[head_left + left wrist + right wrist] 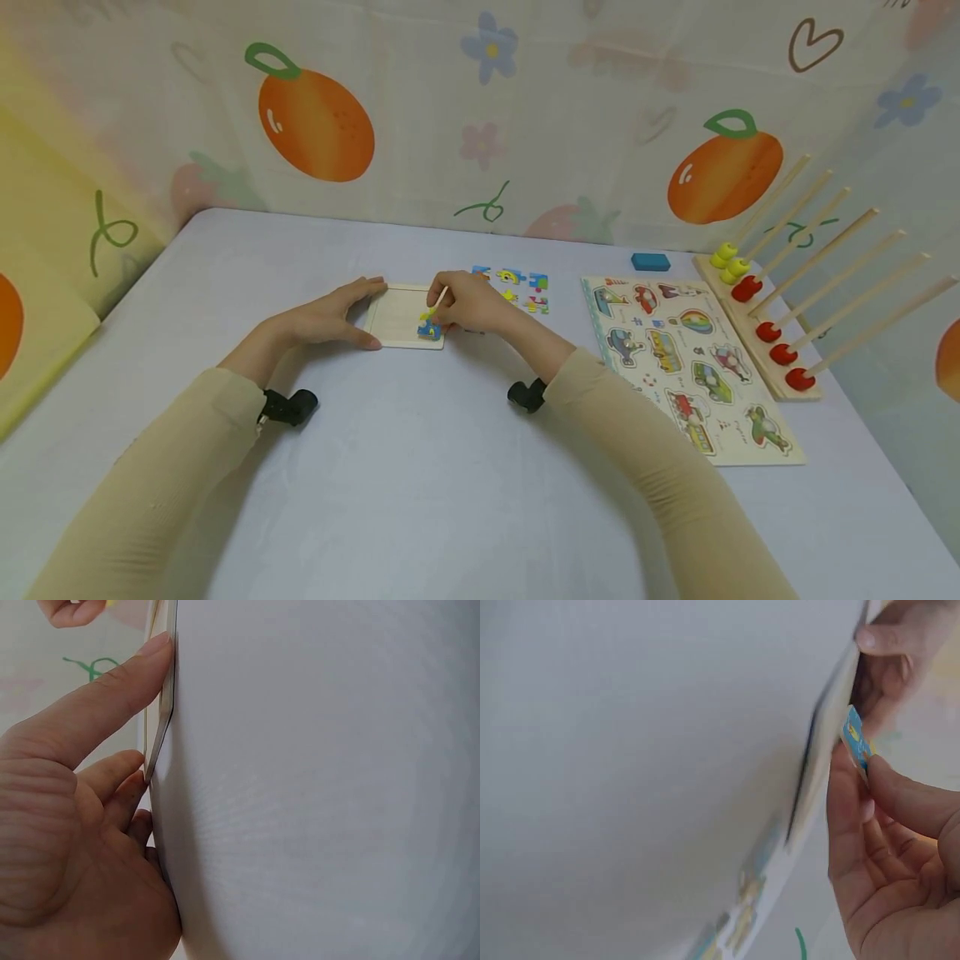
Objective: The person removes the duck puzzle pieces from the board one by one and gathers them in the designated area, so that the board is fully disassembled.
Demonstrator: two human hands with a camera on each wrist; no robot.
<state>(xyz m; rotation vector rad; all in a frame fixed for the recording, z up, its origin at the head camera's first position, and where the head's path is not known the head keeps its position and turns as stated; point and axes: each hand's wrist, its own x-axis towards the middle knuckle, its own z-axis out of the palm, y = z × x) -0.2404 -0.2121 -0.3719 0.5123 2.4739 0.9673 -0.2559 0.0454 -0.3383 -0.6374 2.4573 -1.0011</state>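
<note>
A shallow wooden puzzle tray [397, 318] with a raised rim lies flat on the table. My left hand [330, 315] holds its left side, the thumb on the near corner and the fingers at the far corner. In the left wrist view the left thumb [112, 694] lies along the tray's rim [166, 690]. Over the tray's right part, my right hand [471, 302] pinches a blue and yellow puzzle piece [429, 330] between thumb and fingers. The right wrist view shows this puzzle piece [856, 737] tilted, close to the tray's edge.
Several loose puzzle pieces [512, 277] lie behind and right of my right hand. Farther right are a picture puzzle board [637, 379], a blue block [650, 262], and a wooden base [761, 333] with tall pegs and red and yellow-green beads. A patterned cloth [427, 108] hangs behind the table.
</note>
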